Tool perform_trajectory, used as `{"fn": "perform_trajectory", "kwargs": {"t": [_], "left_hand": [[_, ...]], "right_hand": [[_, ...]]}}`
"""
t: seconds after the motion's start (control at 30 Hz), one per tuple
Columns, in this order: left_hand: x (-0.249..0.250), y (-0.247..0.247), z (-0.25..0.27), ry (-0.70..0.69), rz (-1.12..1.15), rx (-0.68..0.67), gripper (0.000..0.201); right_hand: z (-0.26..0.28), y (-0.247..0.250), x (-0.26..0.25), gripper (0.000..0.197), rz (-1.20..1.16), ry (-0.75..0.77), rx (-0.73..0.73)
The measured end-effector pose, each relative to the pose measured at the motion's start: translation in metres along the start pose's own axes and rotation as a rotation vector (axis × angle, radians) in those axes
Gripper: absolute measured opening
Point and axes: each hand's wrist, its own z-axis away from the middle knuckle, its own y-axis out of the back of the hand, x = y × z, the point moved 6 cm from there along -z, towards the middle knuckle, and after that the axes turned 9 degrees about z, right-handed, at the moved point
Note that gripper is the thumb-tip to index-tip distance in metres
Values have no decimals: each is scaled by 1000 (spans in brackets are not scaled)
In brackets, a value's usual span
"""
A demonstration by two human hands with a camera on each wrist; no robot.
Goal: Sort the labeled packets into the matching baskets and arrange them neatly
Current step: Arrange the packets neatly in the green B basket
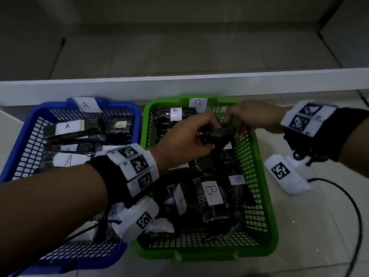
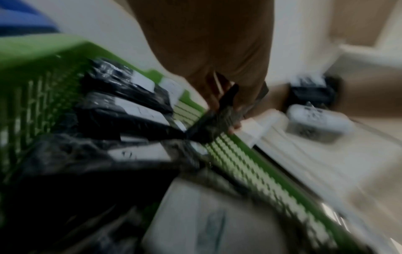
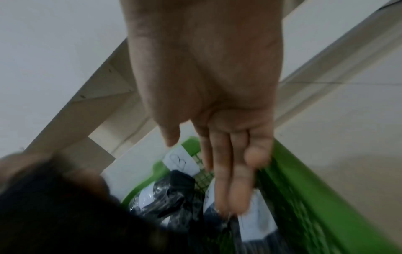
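Note:
A blue basket tagged A stands on the left and holds black packets with A labels. Beside it, a green basket tagged B holds several black packets with B labels. My left hand is over the green basket's far half, its fingers curled round a black packet that is lifted off the pile. The left wrist view shows that packet pinched above the basket's wall. My right hand reaches in from the right. Its fingers are straight and touch a packet's white-labelled end.
A white ledge runs across just behind both baskets. A black cable loops over the pale tiled floor right of the green basket. The wrist camera housing hangs below my right wrist.

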Motion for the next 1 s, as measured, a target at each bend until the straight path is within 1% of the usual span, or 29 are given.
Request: {"fn": "perform_trajectory", "kwargs": {"t": [0.03,0.07,0.13,0.17,0.2,0.23,0.27,0.3,0.33,0.4,0.43,0.47,0.53,0.57,0.63,0.7,0.73,0.83,0.9,1.0], "left_hand": [[7,-7,5,-100,-78,-30,26],[13,-16,12,-205,-170,-66,24],[22,-33,25,-427,-367,-139,21],[23,-38,31,-509,-441,-161,19],[22,-42,33,-546,-491,-172,18],[20,-43,32,-542,-522,-179,17],[18,-43,30,-509,-549,-185,18],[14,-42,28,-456,-570,-182,20],[9,-39,24,-384,-579,-169,23],[-2,-30,18,-193,-550,-138,29],[-8,-26,14,-84,-522,-149,29],[-14,-25,12,27,-485,-192,28],[-24,-32,7,239,-410,-330,28],[-29,-38,3,331,-383,-396,31],[-34,-52,-7,475,-336,-482,43],[-37,-65,-17,555,-292,-510,46],[-38,-69,-21,571,-266,-503,47],[-47,-75,-25,632,-171,-440,62],[-51,-77,-22,657,-157,-473,68],[-50,-73,-23,624,-200,-492,66]], "right_hand": [[2,-5,-1,42,8,-40,-150],[5,-9,-1,43,65,-51,-279],[12,-18,-1,43,135,-25,-473],[16,-22,-1,40,98,-3,-544],[18,-26,-1,35,37,17,-583],[18,-28,-2,32,-33,37,-589],[17,-28,-1,33,-97,48,-558],[12,-25,1,34,-132,50,-481],[7,-19,4,33,-125,52,-374],[-1,-1,6,28,17,63,-145],[-2,8,5,27,116,69,-42],[-2,16,5,30,206,71,42],[0,24,2,46,369,73,156],[1,25,-2,50,424,80,185],[1,24,-7,48,434,87,199],[1,24,-11,42,373,93,209],[1,27,-14,39,323,99,226],[4,38,-14,34,160,107,289],[7,44,-11,38,120,96,285],[15,48,-9,52,93,96,255]]}}
